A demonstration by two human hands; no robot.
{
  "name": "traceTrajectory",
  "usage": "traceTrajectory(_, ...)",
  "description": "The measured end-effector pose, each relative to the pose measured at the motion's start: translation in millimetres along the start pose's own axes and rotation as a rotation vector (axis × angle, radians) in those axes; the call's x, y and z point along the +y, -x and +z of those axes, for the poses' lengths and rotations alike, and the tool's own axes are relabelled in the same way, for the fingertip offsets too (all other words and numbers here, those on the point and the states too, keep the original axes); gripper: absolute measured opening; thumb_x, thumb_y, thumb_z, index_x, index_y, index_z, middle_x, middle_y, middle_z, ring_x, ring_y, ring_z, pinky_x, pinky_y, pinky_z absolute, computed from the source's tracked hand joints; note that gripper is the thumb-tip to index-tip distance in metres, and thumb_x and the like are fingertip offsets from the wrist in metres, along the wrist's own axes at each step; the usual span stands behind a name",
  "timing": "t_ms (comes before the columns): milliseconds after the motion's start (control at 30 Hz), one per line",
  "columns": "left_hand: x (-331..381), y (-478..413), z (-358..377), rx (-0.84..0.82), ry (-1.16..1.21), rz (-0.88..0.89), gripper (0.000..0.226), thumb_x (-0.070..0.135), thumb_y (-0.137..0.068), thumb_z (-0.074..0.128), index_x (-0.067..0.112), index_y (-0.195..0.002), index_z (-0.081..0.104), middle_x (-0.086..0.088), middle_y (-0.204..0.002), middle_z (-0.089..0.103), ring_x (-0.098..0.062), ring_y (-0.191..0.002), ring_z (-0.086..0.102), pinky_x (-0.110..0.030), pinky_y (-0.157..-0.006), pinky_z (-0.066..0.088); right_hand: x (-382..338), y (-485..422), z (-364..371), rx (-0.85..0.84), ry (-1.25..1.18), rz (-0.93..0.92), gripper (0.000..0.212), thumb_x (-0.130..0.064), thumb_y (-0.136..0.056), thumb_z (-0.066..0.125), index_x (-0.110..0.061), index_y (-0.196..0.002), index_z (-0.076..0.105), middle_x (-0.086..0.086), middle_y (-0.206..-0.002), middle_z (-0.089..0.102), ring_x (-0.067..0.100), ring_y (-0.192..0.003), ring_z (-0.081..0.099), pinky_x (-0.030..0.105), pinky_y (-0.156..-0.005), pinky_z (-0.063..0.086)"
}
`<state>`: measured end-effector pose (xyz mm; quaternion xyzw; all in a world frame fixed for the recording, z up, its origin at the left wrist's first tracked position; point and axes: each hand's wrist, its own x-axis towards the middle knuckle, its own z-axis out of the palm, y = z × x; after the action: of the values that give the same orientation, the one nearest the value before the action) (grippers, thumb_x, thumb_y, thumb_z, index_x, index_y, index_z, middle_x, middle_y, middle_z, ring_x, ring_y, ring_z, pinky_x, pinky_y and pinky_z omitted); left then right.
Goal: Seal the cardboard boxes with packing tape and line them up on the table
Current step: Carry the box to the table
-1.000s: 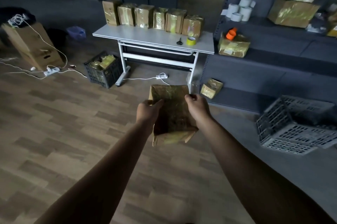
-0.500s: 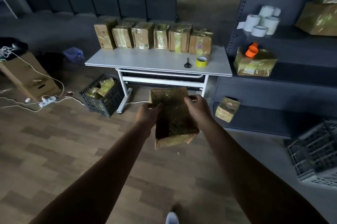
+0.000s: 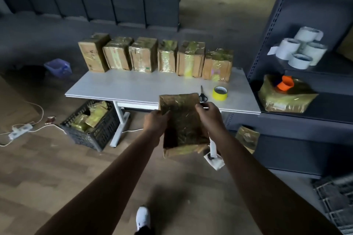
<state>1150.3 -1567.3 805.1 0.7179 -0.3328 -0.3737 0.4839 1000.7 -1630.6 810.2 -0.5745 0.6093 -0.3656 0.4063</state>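
I hold a taped cardboard box (image 3: 183, 123) out in front of me, in the air before the table's front edge. My left hand (image 3: 155, 122) grips its left side and my right hand (image 3: 209, 114) grips its right side. On the white table (image 3: 133, 87) several taped boxes (image 3: 158, 56) stand side by side along the back edge. A yellow tape roll (image 3: 220, 93) and scissors (image 3: 202, 94) lie near the table's front right.
A black crate (image 3: 91, 129) with wrapped packages sits on the floor left of the table leg. A dark shelf unit (image 3: 305, 116) on the right holds white rolls (image 3: 301, 49) and a wrapped box (image 3: 286, 97). A grey crate (image 3: 336, 202) lies bottom right. Cables and a power strip (image 3: 20, 129) trail at left.
I have walked closer to the table with the box held in both hands. The table and the row of boxes now appear larger and nearer; my white shoe shows below.
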Motion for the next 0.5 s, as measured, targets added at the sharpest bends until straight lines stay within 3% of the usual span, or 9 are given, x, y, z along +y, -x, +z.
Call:
traceTrajectory(133,15.1,-92.9,-6.4,-0.11,0.053,-0.01,0.032,0.027,-0.092,0.063,-0.003,-0.105,0.063,-0.01,-0.084,0.063,-0.018,-0.069,0.056,-0.023,-0.049,0.039,-19.9,-71.5,38.2,0.022,0.054,0.021,0.028,-0.026,-0.094,0.054,-0.007,-0.113,0.062,0.012,-0.114,0.065,0.028,-0.105,0.058,0.025,-0.074,0.036)
traceTrajectory(267,29.8,-170.3,-15.8,-0.218,0.123,-0.054,0.033,0.028,-0.092,0.063,0.002,-0.111,0.058,-0.009,-0.094,0.064,-0.019,-0.077,0.06,-0.023,-0.053,0.042,-47.1,-139.5,67.8,0.013,0.135,0.079,0.033,-0.031,-0.097,0.047,-0.007,-0.115,0.061,0.015,-0.118,0.063,0.032,-0.109,0.057,0.034,-0.085,0.043)
traceTrajectory(400,41.9,-227.0,-18.9,-0.211,0.14,-0.088,0.03,0.031,-0.091,0.064,0.003,-0.102,0.06,-0.004,-0.079,0.061,-0.014,-0.066,0.055,-0.015,-0.038,0.037,-60.9,-192.2,94.0,-0.025,0.214,0.08,0.028,-0.037,-0.096,0.046,-0.016,-0.106,0.061,0.01,-0.116,0.062,0.031,-0.108,0.056,0.04,-0.09,0.046)
traceTrajectory(500,45.4,-267.9,-18.4,-0.193,0.105,-0.107,0.028,0.028,-0.091,0.065,0.0,-0.089,0.065,-0.003,-0.068,0.058,-0.013,-0.058,0.05,-0.013,-0.034,0.033,-62.9,-225.8,113.0,-0.057,0.201,0.087,0.027,-0.035,-0.097,0.046,-0.016,-0.108,0.061,0.005,-0.103,0.061,0.026,-0.096,0.058,0.038,-0.08,0.05)
